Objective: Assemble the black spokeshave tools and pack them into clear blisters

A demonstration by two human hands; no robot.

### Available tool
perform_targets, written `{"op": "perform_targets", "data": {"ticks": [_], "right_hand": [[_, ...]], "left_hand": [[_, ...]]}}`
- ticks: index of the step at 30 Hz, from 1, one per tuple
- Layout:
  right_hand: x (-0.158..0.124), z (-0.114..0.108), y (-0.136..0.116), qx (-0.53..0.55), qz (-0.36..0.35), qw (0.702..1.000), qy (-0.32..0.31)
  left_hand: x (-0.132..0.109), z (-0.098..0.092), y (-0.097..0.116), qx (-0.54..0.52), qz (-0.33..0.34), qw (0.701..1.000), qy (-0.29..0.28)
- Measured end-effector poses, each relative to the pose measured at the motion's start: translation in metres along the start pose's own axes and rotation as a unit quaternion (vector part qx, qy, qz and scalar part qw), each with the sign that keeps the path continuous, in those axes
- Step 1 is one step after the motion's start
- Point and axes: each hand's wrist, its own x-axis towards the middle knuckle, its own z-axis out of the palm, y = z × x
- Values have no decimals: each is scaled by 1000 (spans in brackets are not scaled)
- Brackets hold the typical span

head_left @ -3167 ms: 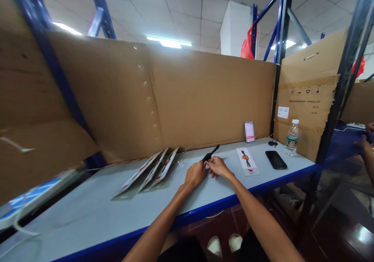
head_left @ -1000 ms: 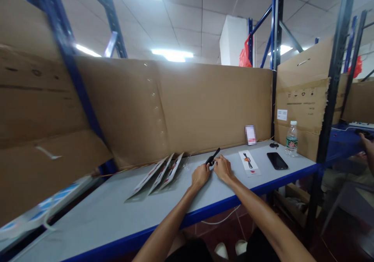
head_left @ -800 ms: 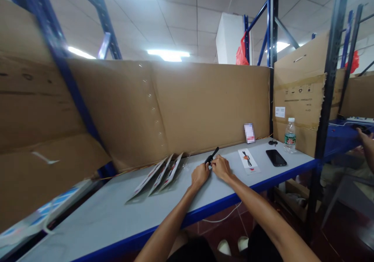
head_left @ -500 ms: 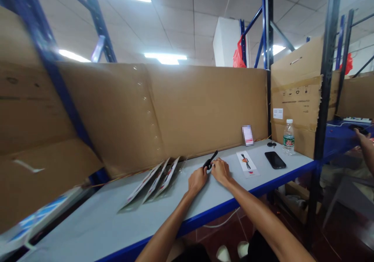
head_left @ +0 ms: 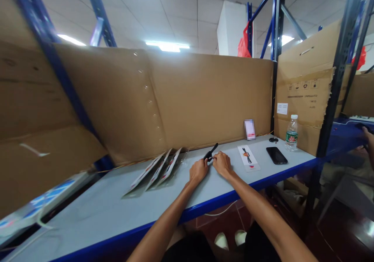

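Note:
My left hand (head_left: 199,170) is closed around the lower end of a black watch-like piece with a strap (head_left: 209,154), held just over the grey tabletop. One narrow end of it points up and to the right. My right hand (head_left: 222,163) is beside it, fingertips pinched together at the right edge of the piece. A small bright spot shows between the two hands, too small to make out. To the right lies a printed card (head_left: 248,156) picturing a long black item with an orange middle.
Several clear packs with printed cards (head_left: 159,170) lean on the table at left. A black phone (head_left: 276,155), a water bottle (head_left: 291,134) and a small dark item (head_left: 273,140) are at right. A blurred upright phone-like screen (head_left: 249,130) stands by the cardboard wall (head_left: 210,94).
The view has tilted slightly downward. My right fingers have drawn a little away from the black piece, showing more of it. My left hand keeps its hold.

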Motion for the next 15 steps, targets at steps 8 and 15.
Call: {"op": "perform_targets", "data": {"ticks": [8,15], "right_hand": [[-3,-7,-1,20,-56,998,-11],[0,-5,1,-11,-14,1000,-19]], "left_hand": [[-2,0,1,-6,7,1000,1],[-1,1,1,-8,8,1000,-2]]}}
